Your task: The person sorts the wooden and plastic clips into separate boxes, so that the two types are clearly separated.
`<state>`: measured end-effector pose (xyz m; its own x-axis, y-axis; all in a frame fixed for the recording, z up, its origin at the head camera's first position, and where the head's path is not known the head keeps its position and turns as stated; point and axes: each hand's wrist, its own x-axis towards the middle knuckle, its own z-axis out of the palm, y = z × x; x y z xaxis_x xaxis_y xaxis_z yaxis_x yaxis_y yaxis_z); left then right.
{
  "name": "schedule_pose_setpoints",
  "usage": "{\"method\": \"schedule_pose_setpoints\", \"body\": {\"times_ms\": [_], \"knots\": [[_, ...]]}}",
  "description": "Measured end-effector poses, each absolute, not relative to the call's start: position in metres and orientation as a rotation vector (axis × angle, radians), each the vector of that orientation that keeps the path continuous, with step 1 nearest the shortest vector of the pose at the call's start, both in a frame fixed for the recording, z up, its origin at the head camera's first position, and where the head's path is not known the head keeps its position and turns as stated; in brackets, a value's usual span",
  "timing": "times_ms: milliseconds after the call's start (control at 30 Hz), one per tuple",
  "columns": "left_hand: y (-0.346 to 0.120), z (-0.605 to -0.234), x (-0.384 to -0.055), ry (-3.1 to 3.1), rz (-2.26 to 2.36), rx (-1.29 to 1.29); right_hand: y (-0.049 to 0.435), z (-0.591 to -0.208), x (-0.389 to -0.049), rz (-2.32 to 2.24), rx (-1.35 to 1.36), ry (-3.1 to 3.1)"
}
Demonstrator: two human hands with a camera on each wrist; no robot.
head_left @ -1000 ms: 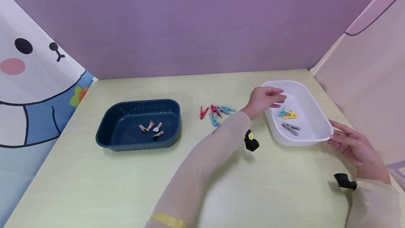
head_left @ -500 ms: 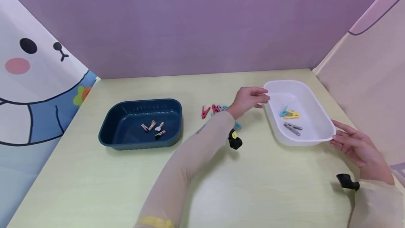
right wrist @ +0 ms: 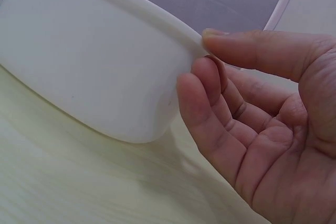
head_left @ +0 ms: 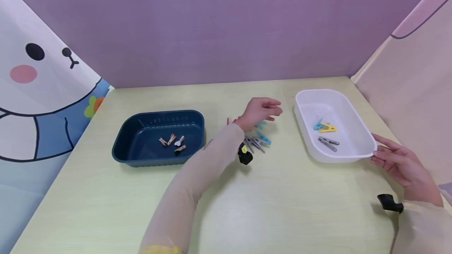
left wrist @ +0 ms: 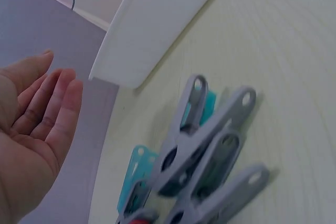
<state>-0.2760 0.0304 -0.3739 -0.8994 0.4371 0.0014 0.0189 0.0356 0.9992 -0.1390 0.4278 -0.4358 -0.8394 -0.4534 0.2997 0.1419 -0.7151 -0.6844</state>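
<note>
My left hand (head_left: 260, 112) hovers above a pile of plastic clothespins on the table, its fingers loosely bent around nothing. Grey clothespins (head_left: 257, 143) and a blue clothespin (head_left: 264, 136) show beside its wrist; red ones are partly hidden behind it. In the left wrist view, grey clothespins (left wrist: 205, 145) lie close below the palm. At the near right corner of a white basin (right wrist: 100, 51), my right hand (right wrist: 262, 114) pinches the rim between thumb and fingers. Inside that basin lie a blue clothespin (head_left: 318, 125), a yellow clothespin (head_left: 327, 128) and grey clothespins (head_left: 328, 143).
A dark blue basin (head_left: 123, 144) stands on the left, holding several small wooden clothespins (head_left: 171, 139). The pale wooden table (head_left: 275, 207) meets a purple backdrop (head_left: 226, 26) at the back. Printed cloth panels (head_left: 21, 101) flank both sides.
My left hand has moved left from over the white basin to above the clothespin pile, with nothing in it. The right hand stays on the basin's rim. The view has shifted slightly.
</note>
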Motion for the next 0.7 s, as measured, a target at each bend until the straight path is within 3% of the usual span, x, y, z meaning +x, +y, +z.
{"method": "schedule_pose_setpoints", "body": {"times_ms": [300, 700], "knots": [[-0.005, -0.377, -0.291, 2.080, 1.814, 0.410, 0.429, -0.442, -0.142, -2.575, -0.655, 0.947], [-0.035, -0.374, -0.299, 2.243, 1.742, 0.141, 0.435, -0.447, -0.146, -2.576, -0.644, 0.961]]}}
